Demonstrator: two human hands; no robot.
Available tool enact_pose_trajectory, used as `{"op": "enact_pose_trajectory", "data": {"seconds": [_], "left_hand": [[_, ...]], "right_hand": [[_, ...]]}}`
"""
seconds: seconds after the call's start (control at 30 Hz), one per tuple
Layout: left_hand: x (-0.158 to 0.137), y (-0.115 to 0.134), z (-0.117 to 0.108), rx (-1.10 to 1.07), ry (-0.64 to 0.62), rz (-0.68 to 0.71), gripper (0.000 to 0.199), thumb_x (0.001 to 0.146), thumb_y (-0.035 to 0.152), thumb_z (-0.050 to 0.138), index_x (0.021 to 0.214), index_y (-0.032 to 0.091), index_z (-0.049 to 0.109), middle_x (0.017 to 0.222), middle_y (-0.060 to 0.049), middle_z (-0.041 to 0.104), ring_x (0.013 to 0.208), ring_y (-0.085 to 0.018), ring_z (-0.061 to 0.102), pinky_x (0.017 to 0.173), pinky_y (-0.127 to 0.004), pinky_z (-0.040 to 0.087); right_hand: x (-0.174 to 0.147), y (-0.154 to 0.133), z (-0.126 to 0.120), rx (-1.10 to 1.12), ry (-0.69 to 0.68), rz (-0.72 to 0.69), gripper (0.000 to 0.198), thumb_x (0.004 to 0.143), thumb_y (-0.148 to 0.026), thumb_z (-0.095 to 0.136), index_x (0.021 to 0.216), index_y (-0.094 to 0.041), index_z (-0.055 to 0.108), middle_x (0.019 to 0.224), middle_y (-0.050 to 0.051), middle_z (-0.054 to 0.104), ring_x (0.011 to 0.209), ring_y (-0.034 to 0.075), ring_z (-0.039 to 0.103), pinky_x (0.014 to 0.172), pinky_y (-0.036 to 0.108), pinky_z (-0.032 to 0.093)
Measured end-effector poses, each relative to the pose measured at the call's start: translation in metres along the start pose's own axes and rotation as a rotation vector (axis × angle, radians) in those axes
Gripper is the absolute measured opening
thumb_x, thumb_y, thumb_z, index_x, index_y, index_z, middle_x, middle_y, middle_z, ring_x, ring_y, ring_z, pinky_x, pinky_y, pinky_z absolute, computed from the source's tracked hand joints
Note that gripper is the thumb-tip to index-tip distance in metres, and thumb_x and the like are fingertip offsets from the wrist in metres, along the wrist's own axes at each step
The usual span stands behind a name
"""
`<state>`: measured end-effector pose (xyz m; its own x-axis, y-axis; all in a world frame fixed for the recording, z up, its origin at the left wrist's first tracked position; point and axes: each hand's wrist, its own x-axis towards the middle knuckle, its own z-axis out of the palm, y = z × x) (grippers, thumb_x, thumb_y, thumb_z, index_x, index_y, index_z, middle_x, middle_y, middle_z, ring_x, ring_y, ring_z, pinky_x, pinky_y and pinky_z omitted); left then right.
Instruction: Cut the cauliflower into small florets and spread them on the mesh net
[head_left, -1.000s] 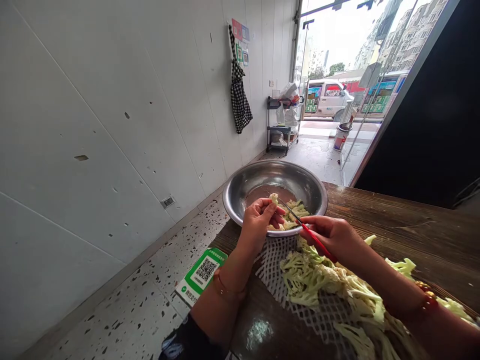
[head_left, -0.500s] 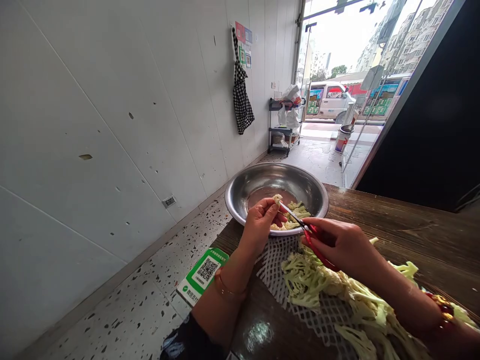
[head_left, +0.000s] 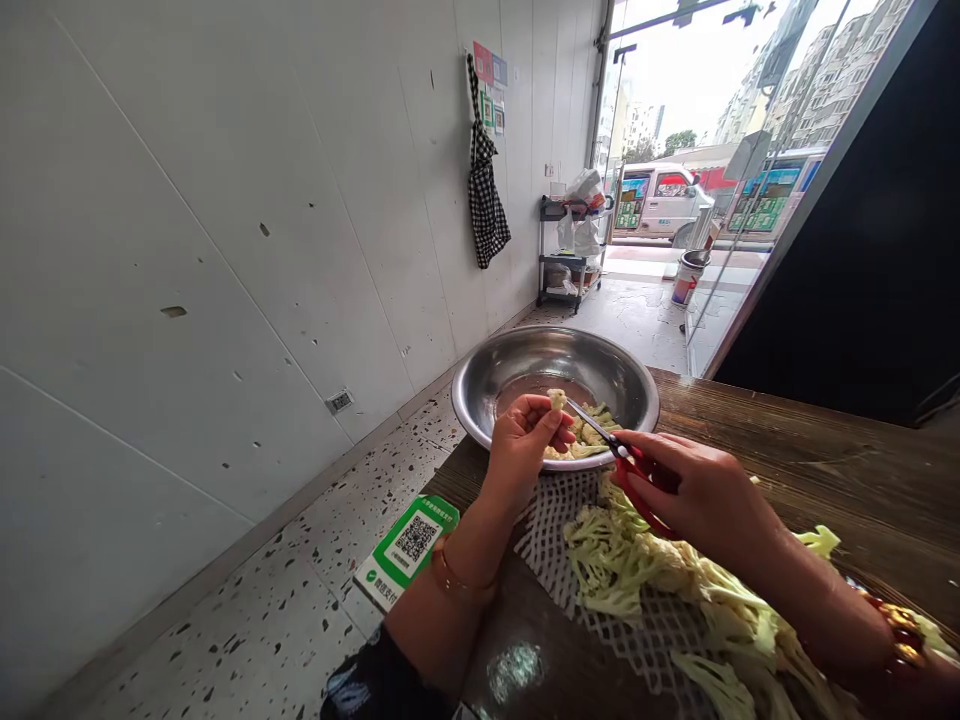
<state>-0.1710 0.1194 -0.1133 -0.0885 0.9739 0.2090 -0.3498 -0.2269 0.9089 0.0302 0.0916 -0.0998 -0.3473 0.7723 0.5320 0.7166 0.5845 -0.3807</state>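
My left hand [head_left: 527,436] pinches a small cauliflower floret [head_left: 556,399] between thumb and fingers, over the near side of a wide metal basin [head_left: 480,375]. My right hand [head_left: 686,482] is closed round the red handles of a pair of scissors [head_left: 596,428]. The scissor tips point at the floret from the right, with a slight gap between. Cut cauliflower pieces [head_left: 596,440] lie in the basin's near right part, partly behind my left fingers. Below my right hand, more cauliflower [head_left: 611,565] is heaped on white foam netting [head_left: 551,530]; my forearm hides some of it.
The dark wooden table [head_left: 750,420] carries the basin. A green QR-code sign [head_left: 409,550] stands left of my left forearm. Beyond are a checked apron [head_left: 487,205] on the wall, a loaded cart [head_left: 570,250], a bucket [head_left: 688,278] and a glass door.
The scissors and my right hand have drawn back slightly to the right, away from the floret. My left hand still holds the floret in almost the same place.
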Motion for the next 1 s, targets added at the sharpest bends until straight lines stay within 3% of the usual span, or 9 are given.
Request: {"op": "enact_pose_trajectory", "data": {"seconds": [0.33, 0.63, 1.0], "left_hand": [[0.003, -0.005, 0.000, 0.009, 0.055, 0.058, 0.035, 0.072, 0.040, 0.082, 0.085, 0.016, 0.060, 0.079, -0.002, 0.070, 0.060, -0.010, 0.064, 0.057, -0.022, 0.051], [0.002, -0.005, 0.001, 0.103, 0.074, 0.089, 0.030, 0.075, 0.039, 0.080, 0.084, 0.017, 0.062, 0.068, 0.002, 0.065, 0.059, -0.010, 0.063, 0.058, -0.022, 0.051], [0.002, -0.006, -0.001, 0.162, 0.073, 0.107, 0.025, 0.078, 0.037, 0.076, 0.081, 0.017, 0.061, 0.071, 0.001, 0.065, 0.061, -0.011, 0.063, 0.056, -0.022, 0.050]], "right_hand": [[-0.001, -0.001, -0.006, -0.038, 0.019, 0.000, 0.031, 0.089, -0.034, 0.060, 0.114, -0.022, 0.075, 0.081, 0.001, 0.074, 0.055, 0.012, 0.060, 0.055, 0.026, 0.048], [0.004, -0.006, -0.016, -0.088, -0.019, -0.019, 0.030, 0.087, -0.032, 0.059, 0.110, -0.026, 0.077, 0.074, 0.000, 0.073, 0.054, 0.013, 0.062, 0.053, 0.025, 0.046], [0.011, -0.002, -0.015, -0.150, -0.073, -0.020, 0.033, 0.087, -0.033, 0.061, 0.117, -0.026, 0.076, 0.085, 0.001, 0.075, 0.063, 0.015, 0.067, 0.058, 0.027, 0.049]]}}
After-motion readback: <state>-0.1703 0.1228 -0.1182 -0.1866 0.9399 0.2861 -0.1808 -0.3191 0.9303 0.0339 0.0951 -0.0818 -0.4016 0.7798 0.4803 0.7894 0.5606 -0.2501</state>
